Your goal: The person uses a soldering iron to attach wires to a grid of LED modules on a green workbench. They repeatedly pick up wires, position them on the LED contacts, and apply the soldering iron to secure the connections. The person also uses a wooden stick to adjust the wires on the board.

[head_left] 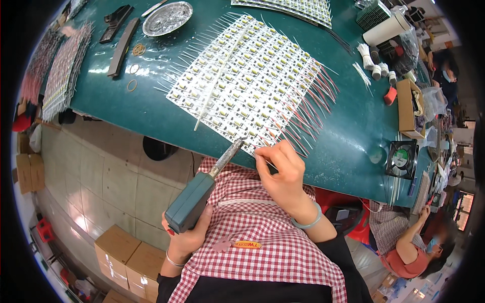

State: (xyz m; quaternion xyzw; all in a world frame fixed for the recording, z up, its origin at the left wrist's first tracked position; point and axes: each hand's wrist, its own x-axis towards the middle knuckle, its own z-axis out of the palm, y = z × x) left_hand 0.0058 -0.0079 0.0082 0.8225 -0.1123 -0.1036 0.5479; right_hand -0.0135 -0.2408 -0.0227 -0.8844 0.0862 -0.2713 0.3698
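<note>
Left hand: closed round soldering iron, apparently angled to bring the tip to the circuit-board panel ahead of both hands. Right hand: finger and thumb together beside tip; contents unclear. Counter, far right: cooling fan.

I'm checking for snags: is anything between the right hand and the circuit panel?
Nothing visible; the right hand is at the near edge of the circuit panel. The soldering tool points in from its left.

A fan lies on the right of the green table, rubber bands on the left. Cardboard boxes occupy the floor.
</note>
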